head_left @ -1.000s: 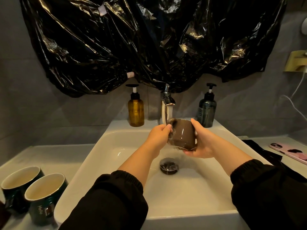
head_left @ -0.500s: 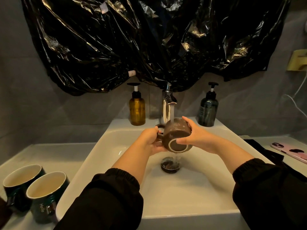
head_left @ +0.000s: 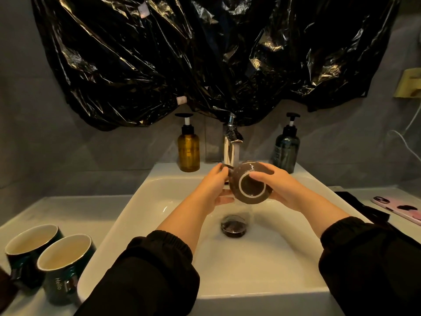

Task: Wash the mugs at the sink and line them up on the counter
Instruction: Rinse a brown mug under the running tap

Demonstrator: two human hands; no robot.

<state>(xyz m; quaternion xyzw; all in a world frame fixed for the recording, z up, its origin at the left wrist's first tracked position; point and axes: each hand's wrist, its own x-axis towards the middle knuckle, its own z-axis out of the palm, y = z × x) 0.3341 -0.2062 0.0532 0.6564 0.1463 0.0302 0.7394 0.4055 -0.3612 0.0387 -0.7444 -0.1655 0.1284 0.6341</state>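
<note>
Black, crinkled plastic sheeting (head_left: pixel 205 65) hangs glossy across the wall, and its lowest fold comes down to the top of the chrome tap (head_left: pixel 229 151). An amber pump bottle (head_left: pixel 188 151) stands to the left of the tap and a dark blue-green pump bottle (head_left: pixel 286 151) to the right, both on the back ledge of the white sink (head_left: pixel 250 281). How full they are cannot be told.

Water runs from the tap onto the brown mug (head_left: pixel 251 189), which is held on its side over the basin. Its round base, ringed in pale glaze, faces the camera, so its inside is hidden. The rounded wall is speckled with small light dots. The left hand (head_left: pixel 213 185) grips the handle side with curled fingers. The right hand (head_left: pixel 280 185) clasps the body, with fingers laid across the base. Below them the water falls toward the dark round drain (head_left: pixel 233 225).

On the pale table (head_left: pixel 68 210) left of the sink stand the far green mug (head_left: pixel 29 254) and the near green mug (head_left: pixel 66 265). They are upright and touching, and their cream interiors show. The near one reads "Hello".

To the right lie a black cloth (head_left: pixel 360 204) and a phone (head_left: pixel 401 208) in a pink case. A white cable (head_left: pixel 407 142) trails down the grey wall. Black elastic-cuffed sleeves cover both forearms.
</note>
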